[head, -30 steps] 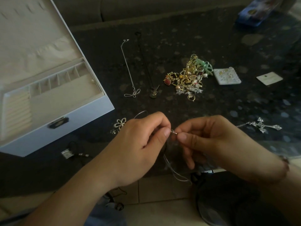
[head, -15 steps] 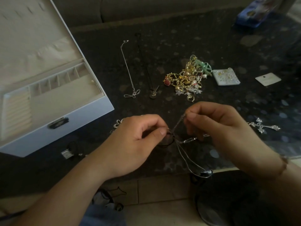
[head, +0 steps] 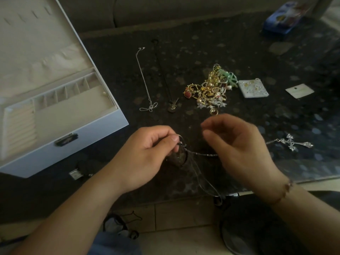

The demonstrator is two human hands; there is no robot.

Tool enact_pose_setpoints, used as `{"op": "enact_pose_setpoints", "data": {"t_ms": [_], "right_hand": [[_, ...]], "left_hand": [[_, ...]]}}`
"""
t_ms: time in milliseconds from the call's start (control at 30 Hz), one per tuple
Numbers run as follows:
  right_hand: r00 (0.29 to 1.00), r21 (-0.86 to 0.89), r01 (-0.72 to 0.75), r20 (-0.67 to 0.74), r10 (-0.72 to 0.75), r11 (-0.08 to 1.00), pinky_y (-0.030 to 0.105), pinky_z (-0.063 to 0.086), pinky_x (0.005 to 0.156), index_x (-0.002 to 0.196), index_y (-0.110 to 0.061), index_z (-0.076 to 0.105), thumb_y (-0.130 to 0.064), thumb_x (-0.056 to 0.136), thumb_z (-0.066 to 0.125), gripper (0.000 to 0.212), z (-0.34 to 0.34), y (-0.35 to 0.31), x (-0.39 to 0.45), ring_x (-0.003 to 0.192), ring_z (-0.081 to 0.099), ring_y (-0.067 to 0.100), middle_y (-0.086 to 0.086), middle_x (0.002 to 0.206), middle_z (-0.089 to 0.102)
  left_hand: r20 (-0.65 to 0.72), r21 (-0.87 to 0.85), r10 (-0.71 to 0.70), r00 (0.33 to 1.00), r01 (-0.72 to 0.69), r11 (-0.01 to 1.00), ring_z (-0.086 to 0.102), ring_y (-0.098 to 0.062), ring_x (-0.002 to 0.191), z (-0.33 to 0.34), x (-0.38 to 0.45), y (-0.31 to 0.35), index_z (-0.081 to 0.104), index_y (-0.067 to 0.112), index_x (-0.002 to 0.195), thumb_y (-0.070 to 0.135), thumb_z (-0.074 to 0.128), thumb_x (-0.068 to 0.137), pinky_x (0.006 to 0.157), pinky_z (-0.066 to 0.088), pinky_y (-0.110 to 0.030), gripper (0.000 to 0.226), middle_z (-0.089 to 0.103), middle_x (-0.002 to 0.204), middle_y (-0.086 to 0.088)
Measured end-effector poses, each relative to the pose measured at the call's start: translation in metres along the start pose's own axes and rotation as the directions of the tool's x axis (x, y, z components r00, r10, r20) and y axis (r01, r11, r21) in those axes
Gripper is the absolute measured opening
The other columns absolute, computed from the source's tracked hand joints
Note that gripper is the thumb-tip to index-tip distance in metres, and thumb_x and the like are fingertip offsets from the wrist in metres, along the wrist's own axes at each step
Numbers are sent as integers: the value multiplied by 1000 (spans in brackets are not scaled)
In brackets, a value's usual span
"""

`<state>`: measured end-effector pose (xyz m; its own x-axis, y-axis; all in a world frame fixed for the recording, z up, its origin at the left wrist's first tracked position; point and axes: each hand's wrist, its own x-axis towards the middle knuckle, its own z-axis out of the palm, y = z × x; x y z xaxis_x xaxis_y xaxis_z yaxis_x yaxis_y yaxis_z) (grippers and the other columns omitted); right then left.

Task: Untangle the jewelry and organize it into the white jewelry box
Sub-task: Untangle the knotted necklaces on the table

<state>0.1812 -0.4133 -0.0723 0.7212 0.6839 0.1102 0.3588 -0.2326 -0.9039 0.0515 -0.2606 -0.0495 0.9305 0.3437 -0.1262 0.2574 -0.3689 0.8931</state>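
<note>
The right hand (head: 237, 144) has lifted away from the thin chain (head: 200, 154), fingers blurred, grip unclear; the left hand (head: 147, 153) still pinches it, so untangling continues.

The counter (head: 239, 43) looks like dark, speckled, shiny stone. The jewelry box (head: 92, 133) has soft cloth inside. The chain (head: 202, 154) is thin, shiny metal.

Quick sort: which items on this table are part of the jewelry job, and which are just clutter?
Job:
- thin chain held between left hand and right hand
- tangled gold pile
- silver necklace
- black cord pendant
- cross pendant
- earring card
- white jewelry box, open

Clutter:
- blue box
- paper tag
</note>
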Motion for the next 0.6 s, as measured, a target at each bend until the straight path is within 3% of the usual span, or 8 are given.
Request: {"op": "enact_pose_setpoints", "data": {"t_ms": [167,333,600], "right_hand": [[948,-254,307,171,-269,917,28,52,79,95,-23,72,-43,85,59,26,12,1,-11,90,62,5,-15,93,66],[946,-250,323,94,-309,913,28,53,74,89,-24,74,-41,87,56,25,14,0,-7,84,64,2,-16,87,68],[914,-237,403,70,-399,884,22,53,74,88,-19,75,-30,88,63,16,6,-1,-10,84,65,2,-14,88,68]], "left_hand": [[-21,-85,-80,997,78,993,43,0,54,0,1,3,64,18,72,27,47,100,54,38,-14,34,46,54,12],[-54,-125,-132,990,125,984,45,-3,55,-1,1,4,63,16,69,28,49,99,54,41,-16,36,45,54,9],[-161,25,-132,978,137,990,49,0,46,0,3,3,62,19,57,29,56,97,50,40,-12,41,50,46,9]]}}
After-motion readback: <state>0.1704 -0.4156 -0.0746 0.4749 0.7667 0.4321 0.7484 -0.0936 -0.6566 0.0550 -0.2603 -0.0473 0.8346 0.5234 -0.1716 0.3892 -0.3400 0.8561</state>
